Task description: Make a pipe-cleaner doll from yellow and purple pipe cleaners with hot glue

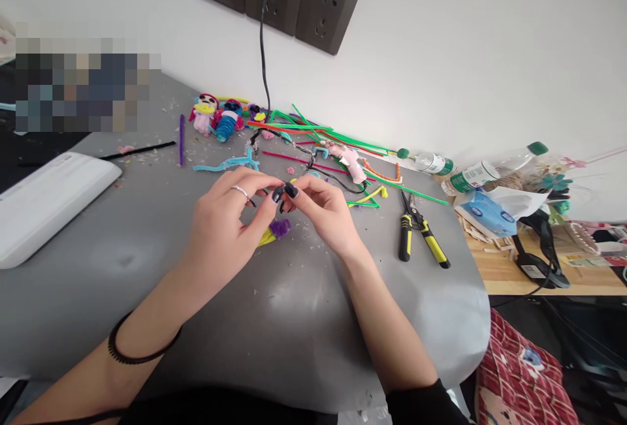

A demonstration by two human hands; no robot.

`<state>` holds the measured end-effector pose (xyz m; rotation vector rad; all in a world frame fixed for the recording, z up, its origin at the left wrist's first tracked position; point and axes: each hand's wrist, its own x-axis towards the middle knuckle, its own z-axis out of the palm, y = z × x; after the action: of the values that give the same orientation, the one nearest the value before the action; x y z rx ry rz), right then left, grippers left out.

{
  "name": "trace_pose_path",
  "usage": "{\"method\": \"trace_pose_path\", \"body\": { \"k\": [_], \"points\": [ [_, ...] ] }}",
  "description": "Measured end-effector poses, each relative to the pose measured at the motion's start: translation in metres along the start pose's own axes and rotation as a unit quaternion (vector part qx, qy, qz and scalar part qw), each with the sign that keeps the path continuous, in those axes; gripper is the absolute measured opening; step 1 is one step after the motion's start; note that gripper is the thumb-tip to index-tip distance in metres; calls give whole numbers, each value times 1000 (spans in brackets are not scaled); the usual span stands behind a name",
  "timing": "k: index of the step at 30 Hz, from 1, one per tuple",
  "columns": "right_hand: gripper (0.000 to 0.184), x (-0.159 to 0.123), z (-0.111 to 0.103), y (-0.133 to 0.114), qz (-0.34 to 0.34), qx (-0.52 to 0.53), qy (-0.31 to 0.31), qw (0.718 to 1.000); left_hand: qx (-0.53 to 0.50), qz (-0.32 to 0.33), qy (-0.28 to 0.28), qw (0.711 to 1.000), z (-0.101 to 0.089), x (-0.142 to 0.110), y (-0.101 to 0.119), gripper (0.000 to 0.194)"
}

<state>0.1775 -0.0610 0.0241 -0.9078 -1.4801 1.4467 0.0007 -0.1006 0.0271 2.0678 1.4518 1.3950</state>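
My left hand and my right hand meet over the middle of the grey table. Thumbs and forefingers of both are pinched together, tip to tip. Whatever lies between them is too small and too covered by the dark-nailed fingertips to make out. Just beneath the hands rests a fuzzy yellow and purple piece, partly hidden by my left hand. Beyond my fingers are light blue pipe cleaners and a pink fuzzy figure.
Yellow-and-black pliers lie open at right. Green pipe cleaners and two fuzzy dolls, one pink and one blue, line the wall. A white device sits left; bottles and a tissue pack are at far right.
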Motion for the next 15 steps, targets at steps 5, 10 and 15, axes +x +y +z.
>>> {"method": "trace_pose_path", "body": {
  "k": [5, 10, 15],
  "points": [
    [40, -3, 7, -3, 2, -4, 13, 1000, 11, 23, 21, 999, 2, 4, 0, 15],
    [39, -7, 13, -2, 4, -10, 30, 999, 16, 31, 58, 998, 4, 2, -4, 13],
    [39, -8, 15, -1, -6, 25, 31, 999, -28, -37, 56, 997, 4, 1, -4, 14]
  ]
}}
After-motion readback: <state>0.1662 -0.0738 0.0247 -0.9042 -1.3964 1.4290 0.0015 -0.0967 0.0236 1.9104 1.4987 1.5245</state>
